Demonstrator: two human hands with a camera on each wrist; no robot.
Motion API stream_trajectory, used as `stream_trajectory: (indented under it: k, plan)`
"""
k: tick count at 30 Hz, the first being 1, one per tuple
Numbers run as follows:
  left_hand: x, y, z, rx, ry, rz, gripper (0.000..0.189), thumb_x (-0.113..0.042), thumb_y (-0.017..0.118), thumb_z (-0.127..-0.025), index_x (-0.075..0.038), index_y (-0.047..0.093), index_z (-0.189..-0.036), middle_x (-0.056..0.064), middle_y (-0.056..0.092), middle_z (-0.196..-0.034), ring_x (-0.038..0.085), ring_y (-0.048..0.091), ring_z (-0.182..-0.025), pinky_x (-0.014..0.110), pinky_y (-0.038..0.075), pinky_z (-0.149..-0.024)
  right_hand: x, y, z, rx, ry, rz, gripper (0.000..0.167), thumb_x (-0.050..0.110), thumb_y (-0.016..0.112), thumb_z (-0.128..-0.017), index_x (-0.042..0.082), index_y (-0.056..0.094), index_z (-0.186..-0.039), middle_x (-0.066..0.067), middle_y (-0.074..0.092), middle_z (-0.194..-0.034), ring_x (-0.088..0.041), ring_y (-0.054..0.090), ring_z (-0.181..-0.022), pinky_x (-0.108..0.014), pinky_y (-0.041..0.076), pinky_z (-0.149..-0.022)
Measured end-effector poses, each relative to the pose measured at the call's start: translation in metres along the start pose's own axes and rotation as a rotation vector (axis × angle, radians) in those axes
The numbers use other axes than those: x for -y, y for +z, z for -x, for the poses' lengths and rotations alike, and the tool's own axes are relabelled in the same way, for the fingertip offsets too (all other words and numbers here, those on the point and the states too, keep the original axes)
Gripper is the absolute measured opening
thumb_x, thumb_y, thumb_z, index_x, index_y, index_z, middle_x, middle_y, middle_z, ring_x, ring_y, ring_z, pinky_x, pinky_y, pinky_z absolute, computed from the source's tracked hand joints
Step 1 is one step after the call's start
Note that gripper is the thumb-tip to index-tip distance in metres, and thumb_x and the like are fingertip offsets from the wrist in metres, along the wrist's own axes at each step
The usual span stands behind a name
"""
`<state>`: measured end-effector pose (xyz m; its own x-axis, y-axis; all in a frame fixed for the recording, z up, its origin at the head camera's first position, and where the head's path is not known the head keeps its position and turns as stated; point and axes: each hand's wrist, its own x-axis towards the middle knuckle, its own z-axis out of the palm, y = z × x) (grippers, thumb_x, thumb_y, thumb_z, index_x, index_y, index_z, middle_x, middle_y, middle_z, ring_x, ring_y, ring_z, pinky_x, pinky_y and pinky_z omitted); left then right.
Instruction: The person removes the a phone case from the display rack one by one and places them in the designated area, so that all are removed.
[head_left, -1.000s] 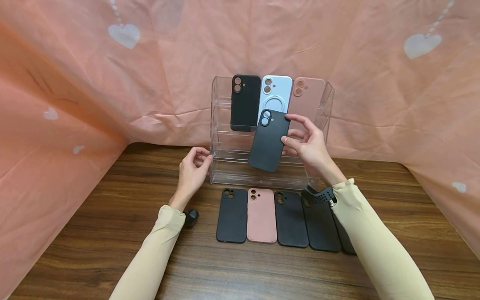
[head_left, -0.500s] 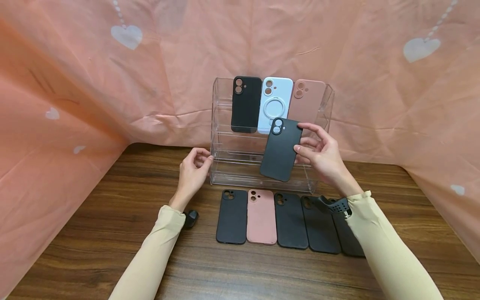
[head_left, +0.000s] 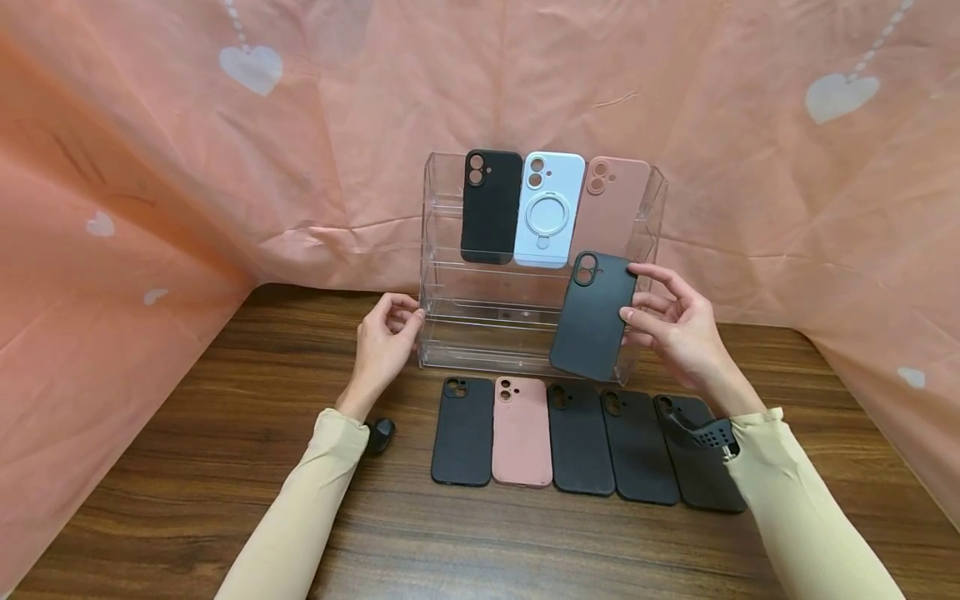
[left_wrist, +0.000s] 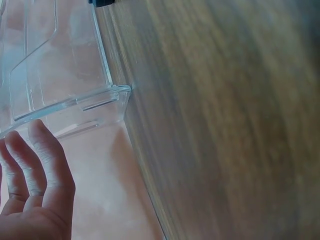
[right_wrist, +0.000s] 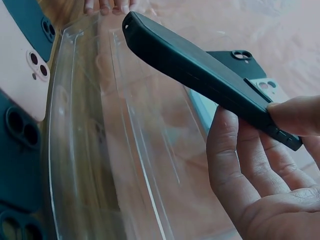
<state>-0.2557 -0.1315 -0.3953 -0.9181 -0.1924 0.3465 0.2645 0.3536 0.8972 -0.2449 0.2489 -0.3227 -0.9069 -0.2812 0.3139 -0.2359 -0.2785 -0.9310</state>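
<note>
My right hand (head_left: 678,333) pinches a black phone case (head_left: 592,321) by its right edge, thumb in front and fingers behind. The case tilts before the lower right part of a clear tiered display rack (head_left: 480,360); the right wrist view shows the case (right_wrist: 195,70) edge-on. At the rack's left side, my left hand (head_left: 386,337) holds the edge with thumb and curled fingers; in the left wrist view its fingertips (left_wrist: 37,127) meet the clear panel. On the top tier stand a black case (head_left: 491,208), a white case with a ring (head_left: 547,173) and a pink case (head_left: 617,204).
In front of the rack, a row of cases lies on the wooden table (head_left: 450,542): a black one (head_left: 462,442), a pink one (head_left: 522,442) and 3 more black ones at right. A pink curtain (head_left: 360,167) hangs close behind and at both sides.
My right hand has moved right and down with the black case, uncovering the white case and its ring. My left hand has stayed at the rack's left side.
</note>
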Motion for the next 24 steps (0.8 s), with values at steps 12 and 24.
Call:
stream_trajectory:
  k: [12,24]
  plan:
    - [0.001,0.0,-0.001,0.0,0.004,-0.006,0.014,-0.018,0.069,-0.096,-0.009,0.066,-0.107,0.011,0.07,-0.089,0.025,0.068,-0.064,0.024,0.057,-0.053,0.001,-0.022,0.023,-0.011,0.011,-0.071,0.058,-0.021,0.053,-0.094,0.005,0.046,-0.146,-0.009,0.076,-0.101,-0.017,0.075,-0.081,-0.033,0.065,-0.068]
    - [0.0,0.0,0.0,0.003,-0.004,-0.006,0.015,-0.017,0.069,-0.096,-0.008,0.066,-0.109,0.013,0.071,-0.09,0.009,0.063,-0.059,0.023,0.056,-0.053,0.004,-0.039,0.04,-0.012,0.004,-0.084,0.06,-0.023,0.049,-0.094,0.004,0.045,-0.147,-0.008,0.076,-0.101,-0.016,0.074,-0.081,-0.033,0.065,-0.066]
